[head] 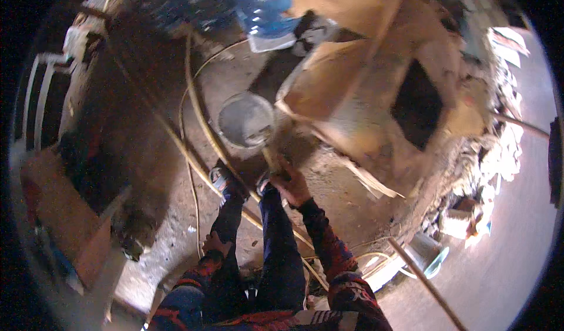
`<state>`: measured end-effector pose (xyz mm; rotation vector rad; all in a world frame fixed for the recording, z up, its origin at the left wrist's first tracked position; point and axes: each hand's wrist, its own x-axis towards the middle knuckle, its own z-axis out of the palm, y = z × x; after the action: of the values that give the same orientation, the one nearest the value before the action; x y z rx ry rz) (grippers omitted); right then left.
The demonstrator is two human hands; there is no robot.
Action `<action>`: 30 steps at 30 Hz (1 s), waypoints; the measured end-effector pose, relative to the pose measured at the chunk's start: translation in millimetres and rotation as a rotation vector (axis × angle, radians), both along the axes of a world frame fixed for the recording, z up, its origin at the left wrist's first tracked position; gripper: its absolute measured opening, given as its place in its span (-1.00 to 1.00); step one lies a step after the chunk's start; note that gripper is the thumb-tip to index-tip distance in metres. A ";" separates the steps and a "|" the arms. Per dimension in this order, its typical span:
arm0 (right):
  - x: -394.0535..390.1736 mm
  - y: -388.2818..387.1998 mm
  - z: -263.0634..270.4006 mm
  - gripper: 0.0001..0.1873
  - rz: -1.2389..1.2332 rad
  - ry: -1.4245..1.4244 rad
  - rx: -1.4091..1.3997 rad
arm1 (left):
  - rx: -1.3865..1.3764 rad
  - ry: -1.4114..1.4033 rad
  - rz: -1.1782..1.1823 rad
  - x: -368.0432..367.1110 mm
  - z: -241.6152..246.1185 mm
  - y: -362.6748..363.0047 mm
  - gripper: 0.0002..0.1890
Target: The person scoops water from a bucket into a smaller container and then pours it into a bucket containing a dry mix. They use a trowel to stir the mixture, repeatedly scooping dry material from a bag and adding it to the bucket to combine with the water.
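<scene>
Around the handle of a brush-like tool (269,155), my right hand (291,184) is closed, just in front of my foot. The tool's far end rests at the rim of a round bucket (246,120) holding greyish material; blur hides what kind of head it has. My left hand (217,244) lies against my lower leg and holds nothing that I can see. Long yellowish hoses or poles (198,168) run across the dirt floor between my feet and past the bucket.
Large open cardboard boxes (326,80) stand right of the bucket, a blue plastic container (266,14) beyond it. Another cardboard piece (66,216) leans at left. A metal bucket (425,254) and a wooden stick (425,282) are at lower right, beside a rough ledge.
</scene>
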<state>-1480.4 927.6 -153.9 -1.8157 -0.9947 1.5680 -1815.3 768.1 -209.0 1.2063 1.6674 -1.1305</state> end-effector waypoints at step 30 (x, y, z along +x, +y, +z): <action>352.2 72.5 123.4 -0.50 0.133 -1.040 0.105 | 0.041 -0.100 0.237 66.2 29.5 21.4 0.02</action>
<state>-1128.1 1000.1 -30.5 -2.5457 -1.5999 0.5098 -1749.1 789.5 -179.5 1.0408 1.7129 -0.8808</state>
